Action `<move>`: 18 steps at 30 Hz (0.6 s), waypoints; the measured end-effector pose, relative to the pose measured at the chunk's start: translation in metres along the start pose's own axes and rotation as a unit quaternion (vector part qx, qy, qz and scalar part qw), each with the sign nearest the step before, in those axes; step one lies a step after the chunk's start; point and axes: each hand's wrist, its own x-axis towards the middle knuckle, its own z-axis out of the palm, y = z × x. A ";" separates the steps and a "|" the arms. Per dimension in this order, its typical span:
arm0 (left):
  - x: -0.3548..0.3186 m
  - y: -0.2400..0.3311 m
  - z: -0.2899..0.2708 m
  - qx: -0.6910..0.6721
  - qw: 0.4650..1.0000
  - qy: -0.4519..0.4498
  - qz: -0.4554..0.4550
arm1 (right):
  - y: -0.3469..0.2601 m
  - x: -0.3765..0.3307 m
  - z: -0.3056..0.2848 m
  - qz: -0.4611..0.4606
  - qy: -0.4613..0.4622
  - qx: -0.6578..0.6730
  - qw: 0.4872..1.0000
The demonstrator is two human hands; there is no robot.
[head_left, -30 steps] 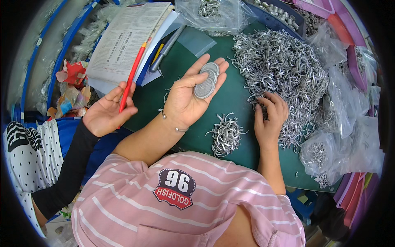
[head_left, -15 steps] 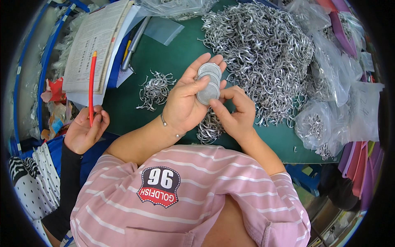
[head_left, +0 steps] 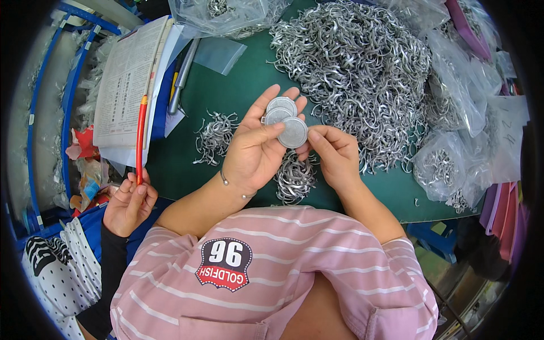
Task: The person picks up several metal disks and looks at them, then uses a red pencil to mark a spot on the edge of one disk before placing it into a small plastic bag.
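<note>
My left hand (head_left: 253, 148), with a thin metal bangle at the wrist, holds several overlapping round silver discs (head_left: 293, 134) across its upturned palm. Its thumb presses on them; the fingers stretch out beneath. The discs have a finely textured face, and one shows a small tab at its left edge. At the right rim of the lowest disc, my right hand (head_left: 336, 154) pinches with thumb and forefinger. Just below the hands lies a small heap of curved silver metal pieces (head_left: 294, 178). A much larger heap of similar pieces (head_left: 362, 68) rises behind my right hand.
Another small heap (head_left: 216, 136) lies on the green tabletop (head_left: 249, 62) at left. A co-worker's hand (head_left: 130, 207) holds a red pencil (head_left: 141, 141) by printed sheets (head_left: 124, 85). Plastic bags of metal pieces (head_left: 439, 173) line the right side. A flat clear bag (head_left: 220, 55) lies behind.
The lowest disc has slid rightward off the others, so the discs are spread differently. My right hand has shifted slightly right with it. The co-worker's hand and pencil have moved a little.
</note>
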 end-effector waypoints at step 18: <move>0.004 0.000 -0.004 -0.008 1.000 0.015 -0.003 | 0.006 0.001 0.003 -0.079 0.001 -0.131 0.988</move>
